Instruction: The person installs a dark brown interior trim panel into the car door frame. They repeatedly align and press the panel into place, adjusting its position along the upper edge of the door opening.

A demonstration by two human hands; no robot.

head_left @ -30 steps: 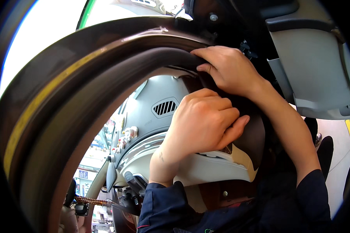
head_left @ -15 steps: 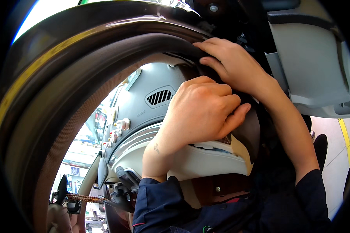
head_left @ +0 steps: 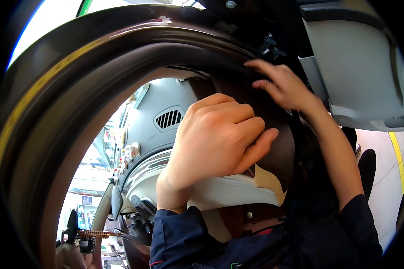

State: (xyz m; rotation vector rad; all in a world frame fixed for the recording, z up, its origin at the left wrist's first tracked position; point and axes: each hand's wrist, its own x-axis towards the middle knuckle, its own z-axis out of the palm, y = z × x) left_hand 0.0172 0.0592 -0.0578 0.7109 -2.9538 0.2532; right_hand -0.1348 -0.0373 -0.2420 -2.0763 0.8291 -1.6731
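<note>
A dark door seal arcs along the car's door frame from the left side to the upper right. My right hand is beside its upper right stretch, forefinger stretched out at the seal's edge and thumb apart from it. Nothing shows between finger and thumb. Lower and to the left, my left hand is closed, back of the hand up, with the fingers curled under. Whatever those fingers hold, if anything, is hidden below the hand. A dark brown pillar panel lies just right of the left hand.
Behind my left hand is the grey dashboard with an air vent and small figurines. A grey open door panel stands at the right. Beads hang by the mirror at lower left. Pale floor shows at the right.
My right hand has moved right and slightly down along the seal, its fingers now further apart. The closed left hand has shifted a little to the left in the view.
</note>
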